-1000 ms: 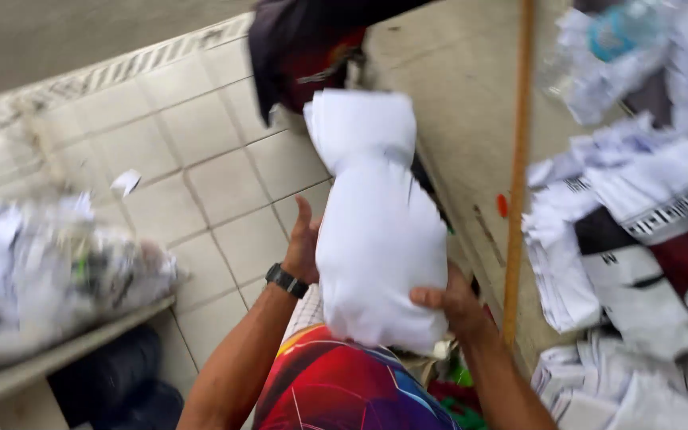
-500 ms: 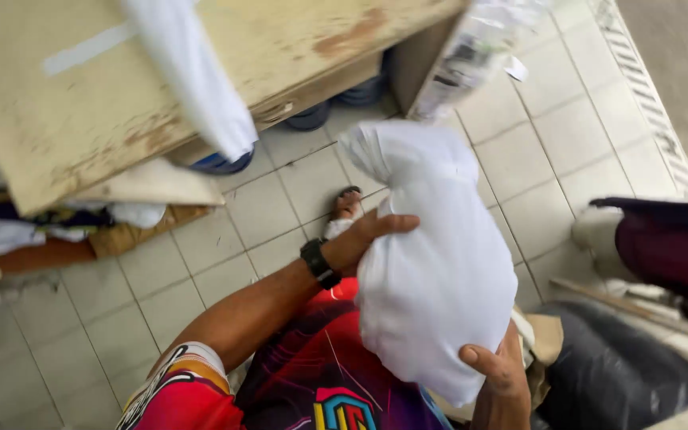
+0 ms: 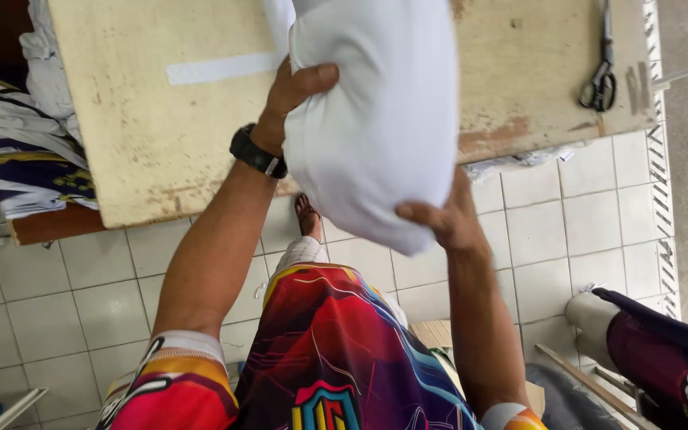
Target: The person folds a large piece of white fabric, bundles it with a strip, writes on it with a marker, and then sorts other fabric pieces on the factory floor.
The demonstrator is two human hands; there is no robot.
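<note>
white bundle (image 3: 376, 119) now up over the worn surface (image 3: 161, 135) at frame top, was over floor tiles; left hand (image 3: 292, 91) & right hand (image 3: 439, 223) both clamped on it, apart

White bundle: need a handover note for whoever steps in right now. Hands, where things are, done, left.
Left hand: grips the upper side of the white bundle, thumb across the cloth.
Right hand: supports the bundle's lower end.
Bundle: held in the air above the near edge of the worn wooden table, partly over the tiled floor.
Scissors lie at the table's far right corner.
Folded printed cloth sits left of the table.
Done: bundle lifted with both hands.
Left: bundle not yet resting on the table.
</note>
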